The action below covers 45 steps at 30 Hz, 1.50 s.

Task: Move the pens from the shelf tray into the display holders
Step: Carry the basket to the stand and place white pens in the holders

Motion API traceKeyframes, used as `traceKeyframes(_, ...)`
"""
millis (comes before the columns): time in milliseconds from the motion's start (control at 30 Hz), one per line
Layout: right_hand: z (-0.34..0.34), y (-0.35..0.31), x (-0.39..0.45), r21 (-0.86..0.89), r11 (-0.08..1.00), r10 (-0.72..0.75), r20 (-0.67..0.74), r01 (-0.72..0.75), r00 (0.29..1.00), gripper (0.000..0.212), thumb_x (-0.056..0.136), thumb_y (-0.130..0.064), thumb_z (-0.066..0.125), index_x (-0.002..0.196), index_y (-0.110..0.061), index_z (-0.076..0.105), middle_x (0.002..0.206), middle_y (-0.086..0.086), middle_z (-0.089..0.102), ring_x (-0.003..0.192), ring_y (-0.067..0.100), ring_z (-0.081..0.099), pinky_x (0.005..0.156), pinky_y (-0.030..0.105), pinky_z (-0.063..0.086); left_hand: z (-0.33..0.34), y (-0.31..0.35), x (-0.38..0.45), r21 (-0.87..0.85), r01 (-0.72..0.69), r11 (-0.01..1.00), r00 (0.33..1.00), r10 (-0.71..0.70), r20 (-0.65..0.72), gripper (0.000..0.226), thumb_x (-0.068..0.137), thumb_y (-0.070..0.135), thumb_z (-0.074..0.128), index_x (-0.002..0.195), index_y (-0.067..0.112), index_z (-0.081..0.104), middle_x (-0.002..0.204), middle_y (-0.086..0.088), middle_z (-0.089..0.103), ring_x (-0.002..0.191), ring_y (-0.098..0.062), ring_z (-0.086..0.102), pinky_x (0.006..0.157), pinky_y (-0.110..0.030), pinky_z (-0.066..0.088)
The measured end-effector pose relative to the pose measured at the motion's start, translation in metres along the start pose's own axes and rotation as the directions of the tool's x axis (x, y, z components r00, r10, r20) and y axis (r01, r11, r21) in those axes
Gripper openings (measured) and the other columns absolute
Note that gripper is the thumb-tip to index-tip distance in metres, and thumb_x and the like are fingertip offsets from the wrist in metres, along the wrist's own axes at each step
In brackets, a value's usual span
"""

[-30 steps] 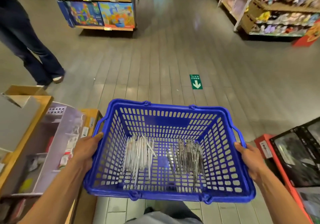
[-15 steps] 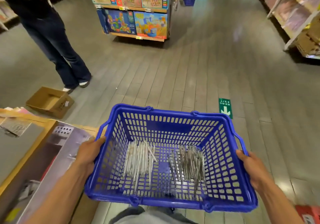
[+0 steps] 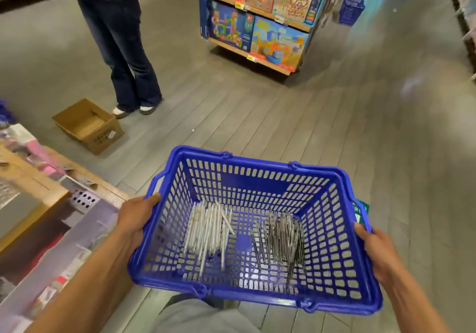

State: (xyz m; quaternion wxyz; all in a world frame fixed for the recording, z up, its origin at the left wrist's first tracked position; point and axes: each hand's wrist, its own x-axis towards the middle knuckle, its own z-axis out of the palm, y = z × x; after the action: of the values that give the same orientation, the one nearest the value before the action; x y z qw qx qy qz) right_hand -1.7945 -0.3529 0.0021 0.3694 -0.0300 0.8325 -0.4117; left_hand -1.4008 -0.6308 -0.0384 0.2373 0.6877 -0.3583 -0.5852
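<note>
Blue plastic basket (image 3: 257, 188) is carried level in front of the person, one hand on each side rim. Left hand (image 3: 135, 220) grips the left rim, thumb over the top edge and fingers hidden beneath. Right hand (image 3: 377, 251) grips the right rim the same way; its fingers are also out of sight under the edge.

Pens lie loose on the basket floor in two groups: white pens (image 3: 207, 232) to the left, dark pens (image 3: 282, 238) to the right, the groups near each other but apart.

Change over the last second: the view has swung left. The standing person (image 3: 118, 41) and the cardboard box (image 3: 87, 125) on the floor now sit nearer the middle of the frame, and the toy-box shelving (image 3: 257, 18) has come closer. The green floor arrow (image 3: 360, 210) is now mostly hidden behind the basket's right rim. Grip and pen layout are unchanged.

Judgement: the person is turning or walking with the load. This is transport only; no display holders are in view, so no pens have been placed yet.
</note>
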Motion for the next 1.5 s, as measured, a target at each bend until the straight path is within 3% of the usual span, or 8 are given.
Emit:
traceKeyframes(267, 0.035, -0.112, 0.084, 0.047, 0.999, 0.005, -0.078, -0.001, 0.997, 0.024, 0.099, -0.027, 0.055, 0.103, -0.004, 0.06, 0.082, 0.021, 0.074, 0.072, 0.04, 0.072, 0.065, 0.048, 0.059, 0.071, 0.121, 0.107, 0.076, 0.005, 0.997, 0.999, -0.008, 0.041, 0.032, 0.086, 0.033, 0.072, 0.092, 0.001, 0.068, 0.076, -0.021, 0.074, 0.068, -0.042, 0.071, 0.075, -0.062, 0.058)
traceKeyframes(367, 0.051, -0.148, 0.112, 0.067, 0.998, -0.002, -0.083, 0.007, 0.997, 0.025, 0.098, -0.028, 0.056, 0.103, -0.004, 0.061, 0.084, 0.021, 0.074, 0.074, 0.04, 0.072, 0.066, 0.046, 0.059, 0.083, 0.157, 0.137, 0.05, 0.019, 0.999, 0.999, -0.021, 0.046, 0.032, 0.087, 0.035, 0.072, 0.093, 0.004, 0.069, 0.078, -0.022, 0.074, 0.07, -0.043, 0.072, 0.073, -0.064, 0.057)
traceKeyframes(633, 0.132, -0.27, 0.224, -0.023, 0.996, -0.09, 0.074, 0.091, 0.993, 0.024, 0.097, -0.028, 0.057, 0.103, -0.006, 0.061, 0.079, 0.02, 0.074, 0.068, 0.039, 0.072, 0.052, 0.037, 0.057, 0.083, 0.223, 0.211, -0.051, 0.006, 0.999, 0.993, -0.012, -0.118, 0.029, 0.088, 0.032, 0.071, 0.086, 0.003, 0.071, 0.073, -0.018, 0.074, 0.065, -0.036, 0.07, 0.074, -0.053, 0.058)
traceKeyframes(800, 0.216, -0.35, 0.306, -0.072, 0.988, -0.118, 0.242, 0.139, 0.963, 0.023, 0.098, -0.025, 0.056, 0.102, -0.003, 0.063, 0.08, 0.023, 0.073, 0.067, 0.039, 0.072, 0.055, 0.041, 0.058, 0.072, 0.242, 0.257, -0.183, -0.005, 0.983, 0.96, -0.047, -0.277, 0.024, 0.089, 0.024, 0.069, 0.076, 0.004, 0.068, 0.065, -0.016, 0.07, 0.051, -0.026, 0.06, 0.055, -0.034, 0.051)
traceKeyframes(1100, 0.406, -0.535, 0.378, -0.261, 0.901, -0.142, 0.578, 0.347, 0.804, 0.026, 0.099, -0.021, 0.054, 0.102, 0.003, 0.064, 0.088, 0.031, 0.07, 0.083, 0.048, 0.069, 0.076, 0.063, 0.055, 0.041, 0.27, 0.286, -0.453, -0.094, 0.886, 0.788, -0.212, -0.578, 0.018, 0.092, 0.016, 0.066, 0.075, 0.011, 0.064, 0.044, 0.006, 0.063, 0.033, -0.006, 0.054, 0.033, -0.016, 0.039)
traceKeyframes(1233, 0.489, -0.586, 0.379, -0.253, 0.856, -0.157, 0.703, 0.451, 0.693, 0.02, 0.098, -0.017, 0.054, 0.097, 0.0, 0.064, 0.078, 0.023, 0.073, 0.069, 0.038, 0.072, 0.062, 0.053, 0.06, 0.022, 0.272, 0.286, -0.547, -0.119, 0.828, 0.694, -0.325, -0.642, 0.018, 0.09, 0.022, 0.069, 0.077, 0.01, 0.066, 0.076, -0.015, 0.07, 0.056, -0.022, 0.061, 0.059, -0.032, 0.048)
traceKeyframes(1367, 0.57, -0.614, 0.369, -0.252, 0.82, -0.154, 0.768, 0.514, 0.621, 0.018, 0.097, -0.013, 0.054, 0.093, -0.001, 0.066, 0.07, 0.019, 0.072, 0.054, 0.029, 0.069, 0.052, 0.043, 0.059, -0.003, 0.271, 0.297, -0.596, -0.137, 0.791, 0.615, -0.404, -0.677, 0.017, 0.089, 0.025, 0.069, 0.078, 0.012, 0.07, 0.06, -0.002, 0.071, 0.043, -0.013, 0.062, 0.041, -0.024, 0.049)
traceKeyframes(1500, 0.642, -0.622, 0.358, -0.287, 0.797, -0.113, 0.794, 0.532, 0.597, 0.019, 0.095, -0.016, 0.056, 0.094, 0.0, 0.066, 0.076, 0.023, 0.072, 0.057, 0.032, 0.069, 0.052, 0.044, 0.057, -0.034, 0.269, 0.322, -0.664, -0.164, 0.729, 0.587, -0.469, -0.66, 0.015, 0.089, 0.021, 0.069, 0.082, 0.008, 0.071, 0.069, -0.011, 0.072, 0.057, -0.025, 0.064, 0.064, -0.041, 0.056)
